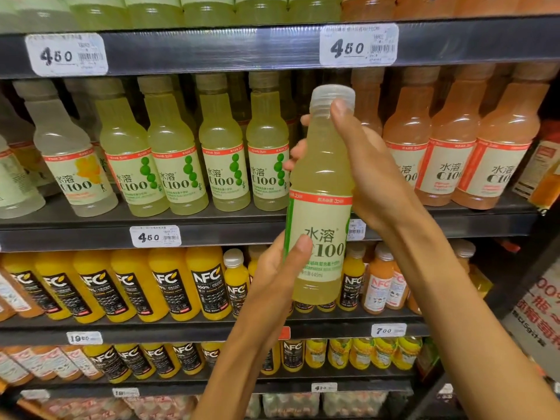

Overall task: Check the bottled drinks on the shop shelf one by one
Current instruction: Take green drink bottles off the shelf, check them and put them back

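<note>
— Where is the bottle [321, 183] at this moment?

— Off the shelf [212, 228], held upright in front of the row of green bottles [194, 153], label toward the camera. It hangs between the two hands, level with the gap where that row meets the orange bottles [448, 147].

— And how does the person hold it?

— The left hand [281, 268] cups the lower half from the left, its thumb pressed flat on the label. The right hand [372, 165] wraps the shoulder from the right, thumb reaching up to the cap [332, 97], fingertips showing past the far side. Both hands grip it; neither is loose.

— How would it handle?

— Full to the neck, so likely fairly heavy for its size, with the weight low. The plastic wall looks thin and would probably give a little under a squeeze (no dent shows now). The bare upper part looks glossy and may be slick; the label should offer better purchase.

— So where is the best hold?

— Around the labelled body for carrying, and at the narrow shoulder under the cap for turning it. The present two-handed grip suits reading the label and rotating the bottle. The cap alone would be a poor hold for a full bottle.

— Any risk?

— Bumping the neighbours when it goes back, since the row stands tight.
</note>
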